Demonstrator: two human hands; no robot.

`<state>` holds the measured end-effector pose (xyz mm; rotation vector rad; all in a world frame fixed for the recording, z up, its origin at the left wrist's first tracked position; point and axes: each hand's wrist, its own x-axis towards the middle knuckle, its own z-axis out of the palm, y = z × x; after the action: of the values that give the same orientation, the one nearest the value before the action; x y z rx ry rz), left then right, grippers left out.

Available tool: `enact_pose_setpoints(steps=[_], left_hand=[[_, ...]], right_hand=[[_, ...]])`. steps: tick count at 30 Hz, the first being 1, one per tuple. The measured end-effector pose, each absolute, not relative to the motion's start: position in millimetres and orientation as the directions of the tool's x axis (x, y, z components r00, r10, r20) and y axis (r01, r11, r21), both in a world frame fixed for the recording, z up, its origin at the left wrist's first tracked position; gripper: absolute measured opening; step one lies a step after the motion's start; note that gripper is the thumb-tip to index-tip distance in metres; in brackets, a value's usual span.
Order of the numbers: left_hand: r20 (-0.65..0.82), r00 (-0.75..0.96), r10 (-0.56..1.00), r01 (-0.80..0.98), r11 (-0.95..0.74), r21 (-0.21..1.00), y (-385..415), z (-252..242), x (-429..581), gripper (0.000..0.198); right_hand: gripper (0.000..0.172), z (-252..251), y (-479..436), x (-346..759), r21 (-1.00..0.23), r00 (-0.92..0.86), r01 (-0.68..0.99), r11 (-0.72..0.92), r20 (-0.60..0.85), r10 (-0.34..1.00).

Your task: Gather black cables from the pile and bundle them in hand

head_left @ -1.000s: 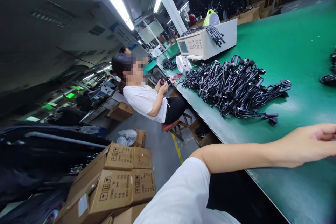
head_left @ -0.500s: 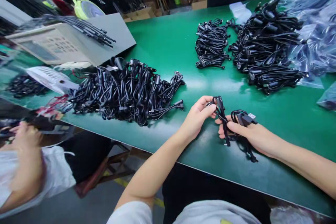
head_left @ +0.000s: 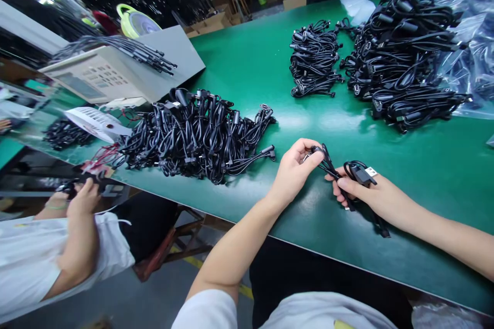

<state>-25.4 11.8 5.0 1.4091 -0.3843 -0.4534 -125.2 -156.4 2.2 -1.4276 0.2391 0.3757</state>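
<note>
Your view's swung back from the aisle onto the green table [head_left: 247,61], with the big cable heap [head_left: 200,133] now off to your left. Both hands have met just above the near edge, so you're back on one black cable [head_left: 330,167]. Your left hand [head_left: 293,172] pinches one end. Your right hand [head_left: 370,195] is closed round the looped rest, plug [head_left: 365,174] poking out on top.

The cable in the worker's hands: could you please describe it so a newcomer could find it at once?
On the green table, look near its front edge. There the left hand and right hand hold a black cable between them. Unlike the heaped cable piles behind, it is apart and in hand.
</note>
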Motion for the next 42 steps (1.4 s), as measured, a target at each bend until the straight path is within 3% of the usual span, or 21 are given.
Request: enact_pose_setpoints(steps=[4, 10, 16, 21, 25, 31, 38, 42], left_hand=[[0.011, 0.820, -0.573, 0.087, 0.143, 0.986, 15.0, 2.8, -24.2, 0.018], [0.010, 0.801, -0.599, 0.087, 0.132, 0.987, 15.5, 6.5, -25.7, 0.020], [-0.066, 0.735, -0.675, 0.156, 0.073, 0.985, 12.6, 9.0, -30.9, 0.021], [-0.082, 0.749, -0.658, 0.199, 0.105, 0.974, 12.2, 7.7, -30.7, 0.041], [-0.041, 0.771, -0.635, 0.193, 0.172, 0.966, 12.9, 4.3, -27.8, 0.029], [-0.025, 0.770, -0.637, 0.188, 0.189, 0.964, 12.4, 3.5, -27.6, 0.027], [-0.023, 0.770, -0.638, 0.183, 0.187, 0.965, 11.6, 6.7, -27.8, 0.025], [-0.028, 0.755, -0.655, 0.185, 0.172, 0.968, 10.4, 6.2, -28.1, 0.024]], right_hand=[[0.048, 2.1, -154.8, -125.9, -0.922, 0.924, -0.380, 0.077, -0.375, 0.076], [0.052, 4.8, -155.9, -126.3, -0.903, 0.906, -0.414, 0.111, -0.397, 0.150], [0.039, 7.5, -158.0, -129.0, -0.909, 0.914, -0.382, 0.169, -0.345, 0.211], [0.036, 5.3, -158.8, -127.8, -0.903, 0.936, -0.349, 0.250, -0.324, 0.137], [0.036, 6.4, -160.1, -126.7, -0.901, 0.957, -0.290, 0.324, -0.269, 0.108], [0.032, 4.6, -160.5, -128.7, -0.949, 0.969, -0.245, 0.200, -0.231, 0.089], [0.031, 4.2, -159.0, -129.6, -0.942, 0.963, -0.266, 0.205, -0.252, 0.095], [0.027, 10.6, -158.7, -128.3, -0.861, 0.933, -0.359, 0.361, -0.319, 0.166]])
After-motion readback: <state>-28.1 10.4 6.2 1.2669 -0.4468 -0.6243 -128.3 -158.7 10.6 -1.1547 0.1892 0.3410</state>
